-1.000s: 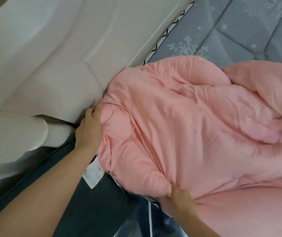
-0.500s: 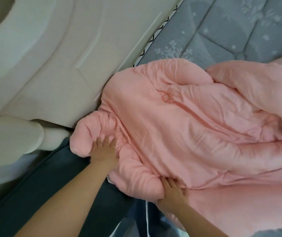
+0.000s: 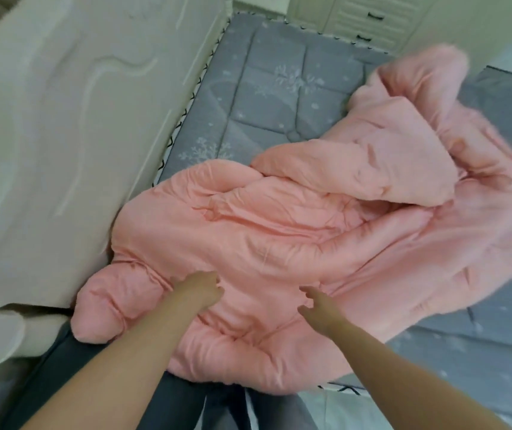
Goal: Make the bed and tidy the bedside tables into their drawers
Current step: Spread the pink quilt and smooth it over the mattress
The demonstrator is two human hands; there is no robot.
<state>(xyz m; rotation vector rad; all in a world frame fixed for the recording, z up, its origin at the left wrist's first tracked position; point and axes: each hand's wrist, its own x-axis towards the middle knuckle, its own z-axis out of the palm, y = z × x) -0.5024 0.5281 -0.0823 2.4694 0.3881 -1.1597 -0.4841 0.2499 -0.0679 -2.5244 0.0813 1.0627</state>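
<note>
Quilt (image 3: 295,243): pink, crumpled, lay across grey mattress (image 3: 273,97), near corner against cream headboard (image 3: 62,135).
Left hand (image 3: 200,290): fingers curled, bunched quilt fabric near its edge.
Right hand (image 3: 318,305): fingers bent, pressed onto quilt; whether pinching fabric, could not tell.

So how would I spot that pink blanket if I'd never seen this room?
Find the grey quilted mattress with snowflake prints, beside the cream padded headboard. The pink comforter lies rumpled across it, under the left hand and right hand. It is the only pink, puffy thing there.
</note>
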